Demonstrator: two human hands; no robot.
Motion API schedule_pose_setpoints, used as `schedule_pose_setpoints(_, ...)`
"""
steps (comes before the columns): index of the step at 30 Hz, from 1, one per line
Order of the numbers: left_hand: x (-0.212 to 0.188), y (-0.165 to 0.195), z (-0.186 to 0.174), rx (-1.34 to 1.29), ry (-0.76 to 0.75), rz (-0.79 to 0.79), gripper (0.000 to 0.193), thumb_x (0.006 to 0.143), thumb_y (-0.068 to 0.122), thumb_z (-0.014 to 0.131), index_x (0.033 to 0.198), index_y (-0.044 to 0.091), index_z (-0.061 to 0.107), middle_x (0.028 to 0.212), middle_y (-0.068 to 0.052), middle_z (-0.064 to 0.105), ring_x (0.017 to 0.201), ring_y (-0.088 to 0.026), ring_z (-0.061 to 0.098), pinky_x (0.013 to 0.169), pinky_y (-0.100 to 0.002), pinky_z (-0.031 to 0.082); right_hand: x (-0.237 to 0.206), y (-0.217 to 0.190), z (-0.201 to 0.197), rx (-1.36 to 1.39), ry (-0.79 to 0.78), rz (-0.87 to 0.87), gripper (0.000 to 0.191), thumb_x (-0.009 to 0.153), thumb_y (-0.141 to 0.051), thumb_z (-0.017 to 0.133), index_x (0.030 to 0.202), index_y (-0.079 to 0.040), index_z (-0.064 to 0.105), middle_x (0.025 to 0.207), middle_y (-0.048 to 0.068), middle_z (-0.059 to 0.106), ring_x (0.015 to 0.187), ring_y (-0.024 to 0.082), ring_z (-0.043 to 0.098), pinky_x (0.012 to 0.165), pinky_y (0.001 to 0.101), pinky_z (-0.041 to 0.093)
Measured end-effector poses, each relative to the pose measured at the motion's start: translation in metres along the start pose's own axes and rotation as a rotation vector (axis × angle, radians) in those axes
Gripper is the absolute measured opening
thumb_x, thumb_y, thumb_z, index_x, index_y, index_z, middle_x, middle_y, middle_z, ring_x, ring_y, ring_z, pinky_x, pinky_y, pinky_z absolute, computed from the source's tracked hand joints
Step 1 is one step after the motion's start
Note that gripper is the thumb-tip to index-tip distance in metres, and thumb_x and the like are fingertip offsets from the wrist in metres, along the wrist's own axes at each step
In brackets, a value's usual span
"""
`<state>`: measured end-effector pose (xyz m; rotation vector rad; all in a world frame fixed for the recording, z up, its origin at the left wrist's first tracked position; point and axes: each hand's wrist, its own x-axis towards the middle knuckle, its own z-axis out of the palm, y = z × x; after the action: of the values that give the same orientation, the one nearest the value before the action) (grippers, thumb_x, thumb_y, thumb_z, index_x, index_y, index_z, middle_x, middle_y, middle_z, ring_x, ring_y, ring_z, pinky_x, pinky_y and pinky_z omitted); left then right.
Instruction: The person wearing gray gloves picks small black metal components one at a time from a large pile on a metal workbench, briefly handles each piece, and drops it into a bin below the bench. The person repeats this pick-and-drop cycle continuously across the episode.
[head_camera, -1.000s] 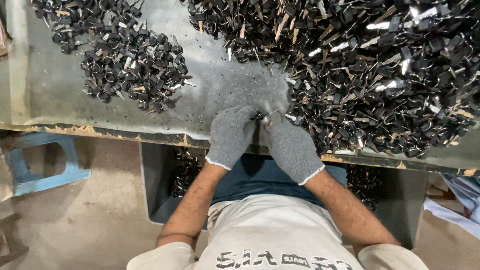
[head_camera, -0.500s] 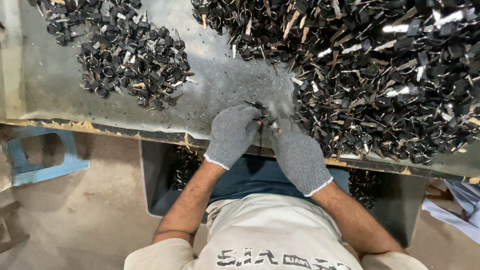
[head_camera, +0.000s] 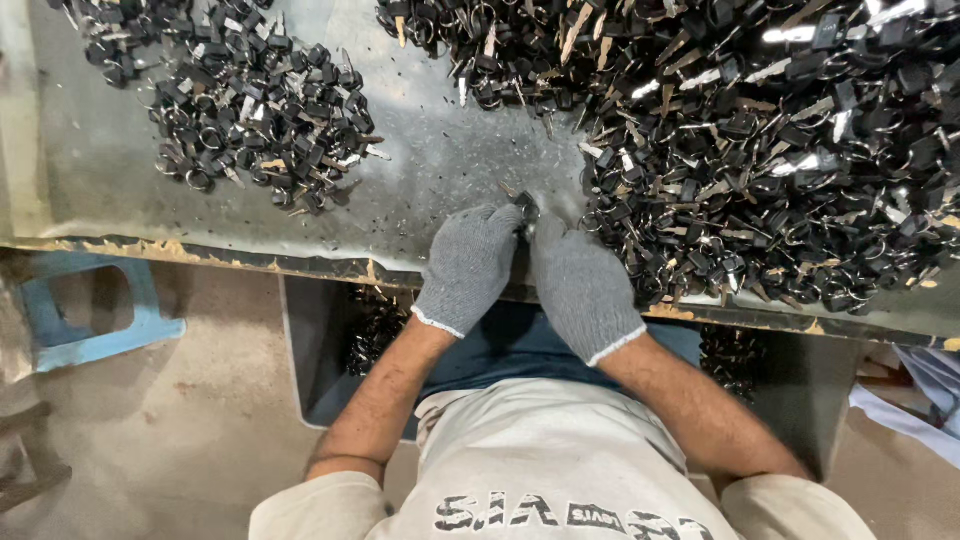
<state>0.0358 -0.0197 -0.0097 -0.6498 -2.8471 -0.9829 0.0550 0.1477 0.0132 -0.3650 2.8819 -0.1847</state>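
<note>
Together, the gloved left hand (head_camera: 468, 265) and right hand (head_camera: 582, 285) pinched closed on one black-headed key (head_camera: 526, 209) at the metal table's (head_camera: 440, 160) near edge, between the small pile (head_camera: 250, 110) and large heap (head_camera: 760, 140).

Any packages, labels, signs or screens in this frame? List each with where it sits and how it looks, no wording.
No packages, signs or screens are in view.
Shirt print: the only lettering, dark block characters across the pale shirt, bottom centre.
Bin: dark and open, under the table edge, unlabelled as far as visible.
</note>
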Motion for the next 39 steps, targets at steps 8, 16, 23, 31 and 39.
schedule_pose_setpoints(8,-0.005,-0.004,0.002,-0.016,0.026,-0.029,0.023,0.085,0.009,0.069,0.108,0.008,0.067,0.095,-0.014,0.068,0.093,-0.035,0.067,0.083,-0.048,0.052,-0.005,0.013,-0.007,0.265,0.087,-0.095,0.021,0.100,-0.018,0.060,0.109,0.001,0.058,0.083,0.022,0.069,0.066,0.036,0.073,0.052,0.0439,0.059)
schedule_pose_setpoints(16,-0.004,-0.003,0.003,-0.056,0.097,0.000,0.031,0.084,0.009,0.068,0.115,0.005,0.065,0.100,-0.016,0.068,0.095,-0.037,0.066,0.083,-0.048,0.052,-0.001,0.012,-0.002,0.206,0.032,-0.041,0.041,0.096,-0.018,0.061,0.129,0.005,0.053,0.082,0.021,0.070,0.064,0.036,0.072,0.049,0.0450,0.057)
schedule_pose_setpoints(23,-0.012,0.001,0.009,-0.071,0.083,0.042,0.040,0.083,0.001,0.064,0.122,0.008,0.064,0.097,-0.014,0.067,0.096,-0.036,0.067,0.088,-0.049,0.053,-0.007,0.003,0.003,0.089,0.165,-0.113,0.014,0.091,-0.014,0.063,0.100,-0.004,0.060,0.083,0.017,0.071,0.079,0.034,0.071,0.060,0.0426,0.058)
schedule_pose_setpoints(31,-0.009,0.001,0.002,-0.219,0.051,-0.164,0.059,0.086,0.008,0.072,0.141,-0.001,0.052,0.096,-0.015,0.067,0.090,-0.037,0.065,0.081,-0.048,0.051,0.000,0.020,-0.013,0.347,-0.068,0.014,0.035,0.101,-0.024,0.058,0.119,0.006,0.055,0.083,0.023,0.070,0.072,0.039,0.073,0.057,0.0466,0.057)
schedule_pose_setpoints(39,-0.013,-0.004,0.012,-0.095,0.072,0.038,0.040,0.080,0.002,0.066,0.119,0.007,0.063,0.101,-0.015,0.067,0.098,-0.037,0.065,0.089,-0.049,0.051,-0.017,0.008,0.013,-0.024,0.171,-0.132,0.017,0.096,-0.016,0.062,0.109,-0.006,0.061,0.092,0.014,0.065,0.077,0.030,0.069,0.057,0.0403,0.057)
